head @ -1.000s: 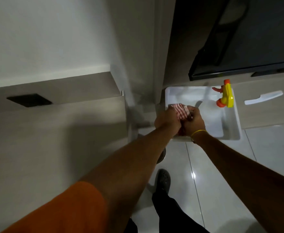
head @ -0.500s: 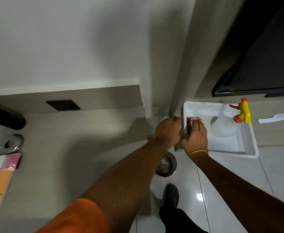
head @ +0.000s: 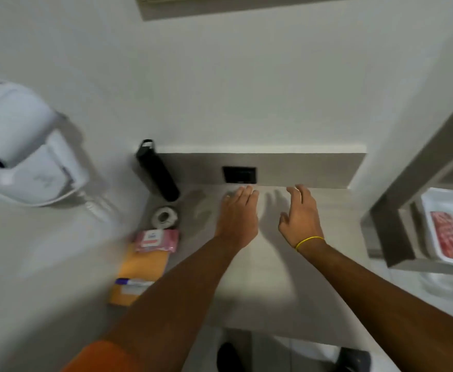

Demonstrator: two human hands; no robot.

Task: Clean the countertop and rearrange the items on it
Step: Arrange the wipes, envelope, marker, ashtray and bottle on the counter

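Observation:
Both my hands hover over the grey countertop (head: pixel 268 277) near its back edge. My left hand (head: pixel 237 214) is flat with straight fingers and holds nothing. My right hand (head: pixel 299 216), with a yellow band at the wrist, has loosely spread fingers and is empty too. At the left edge of the counter lie a black bottle (head: pixel 157 171), a roll of tape (head: pixel 165 216), a pink wipes packet (head: pixel 157 239) on an orange envelope (head: pixel 139 275), and a pen (head: pixel 132 282). The red-and-white cloth (head: pixel 452 238) lies in the white tray (head: pixel 429 208) at far right.
A black socket (head: pixel 239 174) sits in the grey backsplash just beyond my fingers. A white wall-mounted appliance (head: pixel 24 146) hangs at the left. A grey post (head: pixel 397 216) separates the counter from the tray. My dark shoes (head: pixel 229 357) show on the tiled floor below.
Both hands let go of the cloth in the tray and moved left over the countertop. The view swung left and up, bringing the bottle, tape and packet into sight.

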